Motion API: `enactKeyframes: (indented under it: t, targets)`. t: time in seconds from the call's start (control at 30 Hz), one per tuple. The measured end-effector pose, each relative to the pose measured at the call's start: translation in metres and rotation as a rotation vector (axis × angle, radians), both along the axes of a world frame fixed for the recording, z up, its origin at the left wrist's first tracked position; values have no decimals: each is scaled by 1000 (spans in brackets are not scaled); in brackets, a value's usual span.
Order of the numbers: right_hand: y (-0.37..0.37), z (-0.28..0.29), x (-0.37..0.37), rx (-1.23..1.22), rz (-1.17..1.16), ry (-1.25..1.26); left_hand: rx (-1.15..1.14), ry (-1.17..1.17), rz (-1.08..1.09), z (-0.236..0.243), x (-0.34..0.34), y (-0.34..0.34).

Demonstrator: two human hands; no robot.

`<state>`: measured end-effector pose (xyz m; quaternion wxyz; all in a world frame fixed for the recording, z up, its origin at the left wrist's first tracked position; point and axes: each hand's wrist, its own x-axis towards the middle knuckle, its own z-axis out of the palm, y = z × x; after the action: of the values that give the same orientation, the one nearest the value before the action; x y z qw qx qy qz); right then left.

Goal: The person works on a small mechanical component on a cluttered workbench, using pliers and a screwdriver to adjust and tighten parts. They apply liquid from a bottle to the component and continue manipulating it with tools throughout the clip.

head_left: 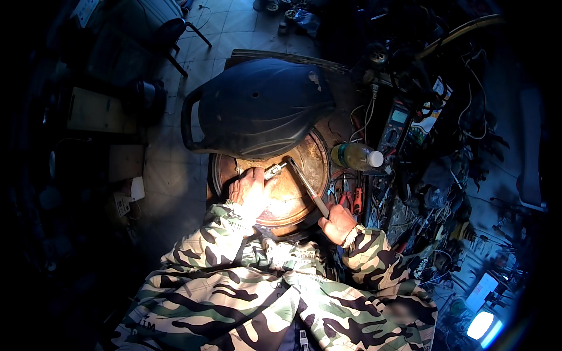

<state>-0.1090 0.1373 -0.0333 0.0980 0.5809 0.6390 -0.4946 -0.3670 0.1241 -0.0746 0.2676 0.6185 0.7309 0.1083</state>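
On the round rusty metal disc (293,199) at the counter, left hand (250,188) grips a small metal tool (274,171), right hand (338,223) holds a long rod-like tool (305,186) angled across it.

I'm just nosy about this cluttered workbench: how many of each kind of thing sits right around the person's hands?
Round rusty metal tray: 1
Long rod-like tool in the right hand: 1
Small metal part by the left hand: 1
Plastic bottle: 1
Red-handled pliers: 1
Black plastic cover: 1
Total: 6
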Motion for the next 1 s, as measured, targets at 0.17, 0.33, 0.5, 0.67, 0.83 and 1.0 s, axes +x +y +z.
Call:
enactKeyframes:
  t: [0.17, 0.33, 0.5, 0.67, 0.83, 1.0]
  targets:
    - [1, 3, -1, -14, -15, -3, -7, 31, -16, -6, 4, 6]
    - [2, 1, 0, -6, 3, 15, -53, -37, -46, -10, -2, 10]
    - [0, -1, 1, 3, -2, 10, -77, -217, -80, -16, -14, 19]
    - [2, 5, -2, -37, -5, -16, -64, -301, -38, -18, -16, 17]
    - [2, 6, -3, -38, -11, -32, -112, -280, -18, -5, -12, 17]
    - [-3, -3, 0, 1, -2, -22, -66, -273, -3, 0, -11, 16]
